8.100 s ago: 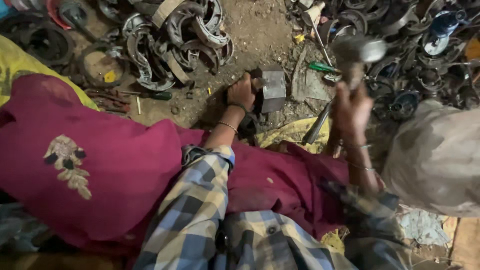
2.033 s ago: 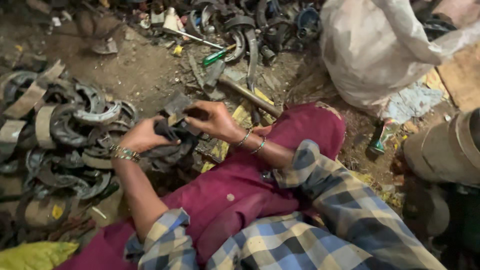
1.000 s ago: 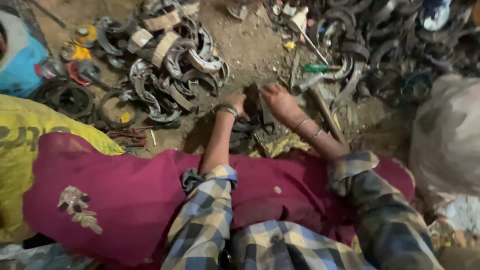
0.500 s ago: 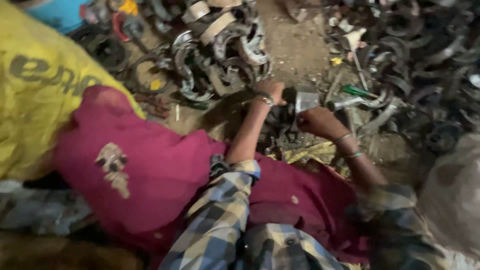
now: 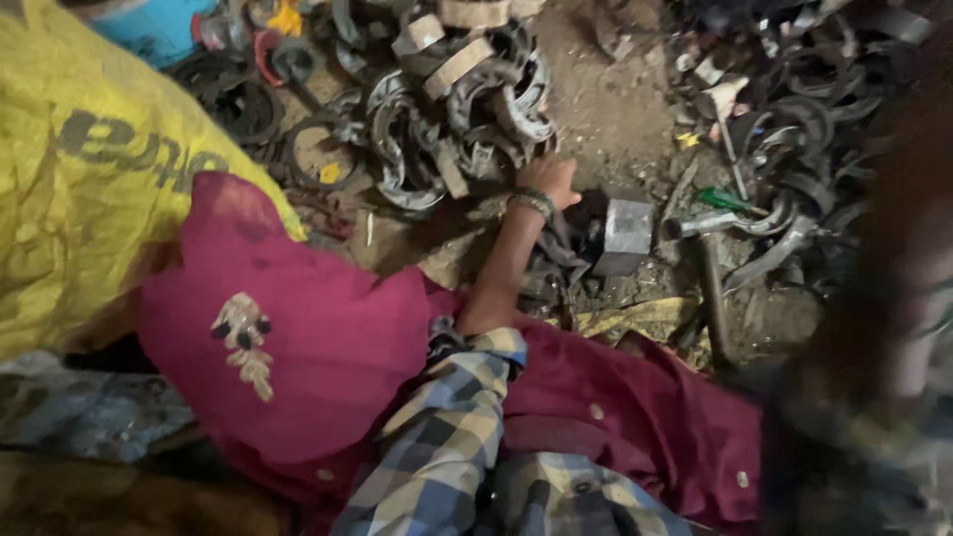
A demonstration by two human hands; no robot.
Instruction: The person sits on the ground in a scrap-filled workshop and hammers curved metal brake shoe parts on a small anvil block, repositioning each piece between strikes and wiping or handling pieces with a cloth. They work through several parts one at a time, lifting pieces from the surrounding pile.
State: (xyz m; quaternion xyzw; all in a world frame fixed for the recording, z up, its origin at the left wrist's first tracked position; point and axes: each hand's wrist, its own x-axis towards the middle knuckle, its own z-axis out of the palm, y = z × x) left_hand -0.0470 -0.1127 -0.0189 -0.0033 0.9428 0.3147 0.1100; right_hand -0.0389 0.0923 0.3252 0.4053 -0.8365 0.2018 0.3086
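Left hand (image 5: 548, 181) reaching far over dirt floor (image 5: 606, 109), fingers curled on dark curved metal scrap (image 5: 556, 260) just left of grey rectangular metal block (image 5: 625, 234), apparently steadying it; right hand blurred, finger state indeterminable.

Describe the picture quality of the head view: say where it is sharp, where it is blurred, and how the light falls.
Head view: dim, warm light; the left hand and the grey metal block read fairly clearly, as do the curved metal parts; the right edge is a dark motion smear, probably the right arm, its hand not discernible; the yellow sack is brightest, with no harsh glare.
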